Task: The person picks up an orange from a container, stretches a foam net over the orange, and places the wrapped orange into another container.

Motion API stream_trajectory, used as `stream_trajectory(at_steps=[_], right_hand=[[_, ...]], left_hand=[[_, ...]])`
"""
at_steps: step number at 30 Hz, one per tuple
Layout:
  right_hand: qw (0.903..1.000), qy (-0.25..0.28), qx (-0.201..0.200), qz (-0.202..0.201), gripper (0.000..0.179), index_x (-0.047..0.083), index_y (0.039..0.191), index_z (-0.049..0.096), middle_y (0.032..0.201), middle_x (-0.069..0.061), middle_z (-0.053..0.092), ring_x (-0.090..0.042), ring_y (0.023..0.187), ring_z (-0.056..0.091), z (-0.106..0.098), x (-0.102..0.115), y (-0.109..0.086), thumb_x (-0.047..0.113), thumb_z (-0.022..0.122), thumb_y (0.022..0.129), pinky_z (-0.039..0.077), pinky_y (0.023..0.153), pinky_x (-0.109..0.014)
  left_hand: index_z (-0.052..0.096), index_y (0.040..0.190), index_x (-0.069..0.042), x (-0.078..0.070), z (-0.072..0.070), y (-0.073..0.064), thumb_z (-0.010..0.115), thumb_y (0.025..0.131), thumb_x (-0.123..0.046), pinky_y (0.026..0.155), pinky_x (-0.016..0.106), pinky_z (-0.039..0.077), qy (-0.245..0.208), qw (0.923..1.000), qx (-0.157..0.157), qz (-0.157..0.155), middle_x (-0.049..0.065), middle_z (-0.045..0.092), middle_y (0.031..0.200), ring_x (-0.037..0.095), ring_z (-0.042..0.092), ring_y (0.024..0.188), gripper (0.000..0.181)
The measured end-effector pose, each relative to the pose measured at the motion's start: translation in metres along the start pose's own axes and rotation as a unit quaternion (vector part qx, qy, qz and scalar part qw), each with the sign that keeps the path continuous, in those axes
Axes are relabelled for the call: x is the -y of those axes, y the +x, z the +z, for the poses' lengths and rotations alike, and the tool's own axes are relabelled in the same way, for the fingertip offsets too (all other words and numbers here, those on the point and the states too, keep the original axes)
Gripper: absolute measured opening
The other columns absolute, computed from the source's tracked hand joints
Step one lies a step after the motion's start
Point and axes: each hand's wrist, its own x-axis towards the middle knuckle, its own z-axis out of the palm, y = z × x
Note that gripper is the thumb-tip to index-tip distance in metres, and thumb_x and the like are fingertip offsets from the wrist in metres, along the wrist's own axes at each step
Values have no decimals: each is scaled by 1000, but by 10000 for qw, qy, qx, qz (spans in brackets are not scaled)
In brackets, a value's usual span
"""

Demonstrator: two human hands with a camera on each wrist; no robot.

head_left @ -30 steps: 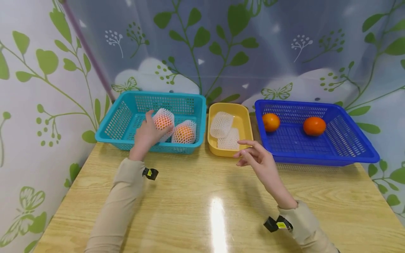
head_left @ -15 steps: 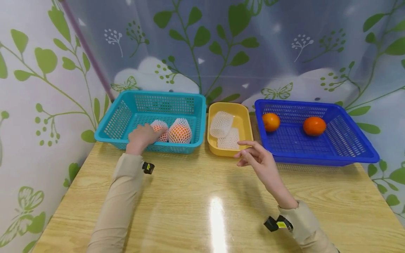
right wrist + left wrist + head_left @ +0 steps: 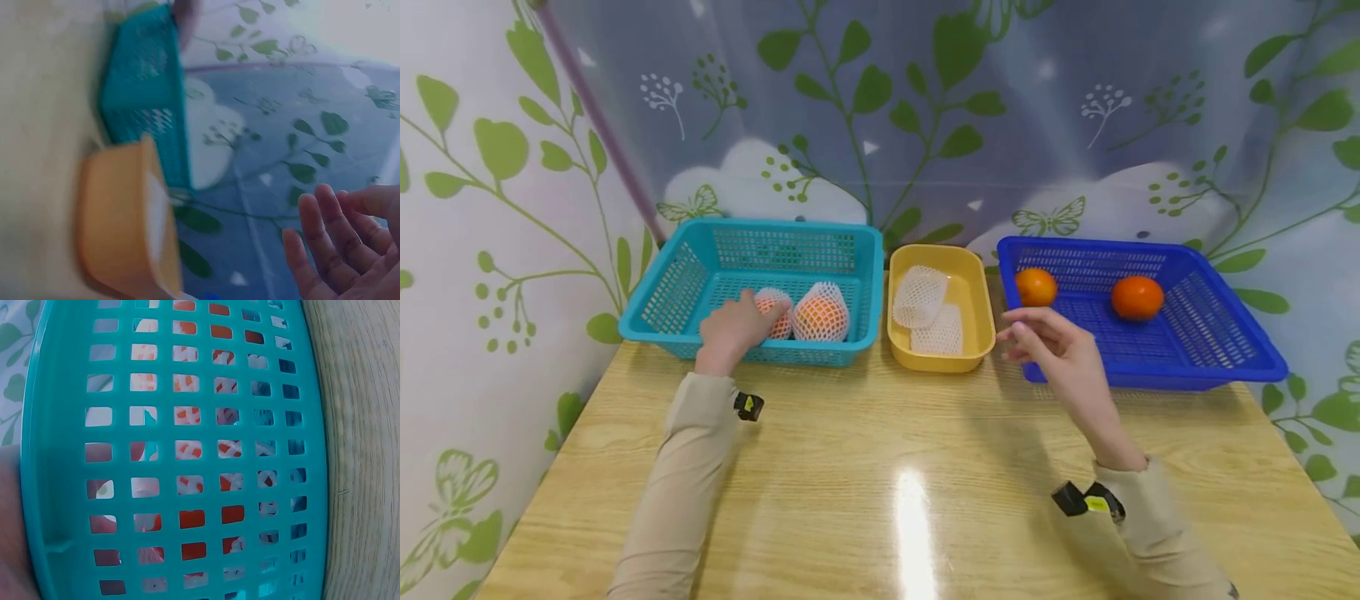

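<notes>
My left hand (image 3: 733,327) reaches over the front rim of the teal basket (image 3: 790,354) and holds an orange in a white foam net (image 3: 777,314), its thumb across the net. Beside that fruit sits a second netted orange (image 3: 822,315). The left wrist view looks through the holes of the teal basket (image 3: 206,465), with pieces of orange and white net behind them. My right hand (image 3: 1067,354) hovers at the front left corner of the blue basket (image 3: 1157,375), fingers loosely bent and holding nothing. In the right wrist view, the same hand (image 3: 350,250) appears at the lower right.
Between the baskets stands a yellow tray (image 3: 940,363) with white foam nets (image 3: 921,297) in it. Two bare oranges, one at the left (image 3: 1036,287) and one further right (image 3: 1138,298), lie in the blue basket. A patterned curtain rises behind the wooden table (image 3: 835,467).
My left hand has lowered the netted orange in the teal basket and shifted slightly left. My right hand has moved right, from the yellow tray's edge to the blue basket's corner.
</notes>
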Motion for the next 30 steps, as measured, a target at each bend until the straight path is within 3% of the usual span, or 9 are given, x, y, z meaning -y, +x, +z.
stream_trajectory(at_steps=[4,7,9,12,16,19,23,27,30], right_hand=[[9951,-538,-668,-500,26,-1,122,68,96,3,74,-11,76,71,-31,19,24,15,60,103,59,74,-20],[9776,-1284,-1309,-1038,23,1,118,72,94,13,73,-1,73,69,-52,28,47,15,63,101,54,72,-12],[9571,-1911,-1729,-1324,21,5,115,75,93,12,74,8,71,65,-66,28,63,17,65,101,50,70,-7],[9168,-2881,-2248,-1612,21,8,111,77,94,-1,77,18,70,55,-85,22,88,21,63,101,41,68,0],[8637,-4063,-2366,-1815,25,8,111,76,98,-15,77,-8,72,69,-110,4,117,24,59,103,30,62,-3],[8386,-4696,-2108,-1781,25,4,111,73,98,-20,75,-38,73,68,-128,-14,130,21,57,104,32,54,-22],[8257,-5136,-1727,-1569,19,0,106,71,94,-24,72,-43,65,61,-150,-43,136,13,58,103,34,45,-45],[8266,-5328,-1352,-1207,13,-1,104,70,91,-25,70,-47,65,58,-167,-72,134,8,62,99,39,45,-55],[8316,-5453,-955,-444,15,-3,108,66,96,-30,66,-53,73,58,-178,-90,129,9,63,98,43,52,-63]], left_hand=[[16,160,1,3,1,-1,31,102,-66,100,68,42,-17,9999,-139,-26,37,28,155,58,41,130,90],[16,160,1,4,1,-1,32,102,-66,100,68,42,12,9998,-211,-36,37,27,156,57,41,130,90],[16,160,1,4,2,-1,32,102,-66,100,68,42,11,9998,-217,-53,36,26,156,57,41,130,90],[16,160,0,4,3,-1,33,102,-66,99,69,42,-17,9998,-211,-71,36,24,158,58,41,131,89],[17,160,0,3,7,1,34,102,-66,99,68,43,-9,9996,-266,-41,35,25,158,57,41,131,89],[18,160,0,3,10,2,34,102,-66,96,66,45,34,9995,-298,16,35,26,157,56,43,129,89],[18,160,-1,1,12,1,33,102,-66,97,66,45,66,9995,-300,32,33,27,158,55,44,130,88],[19,160,-2,-3,12,-2,34,103,-65,100,67,42,69,9995,-319,9,33,27,158,55,43,132,87],[20,160,-2,-5,12,-4,34,103,-65,100,67,43,62,9994,-339,41,32,30,157,54,45,130,86]])
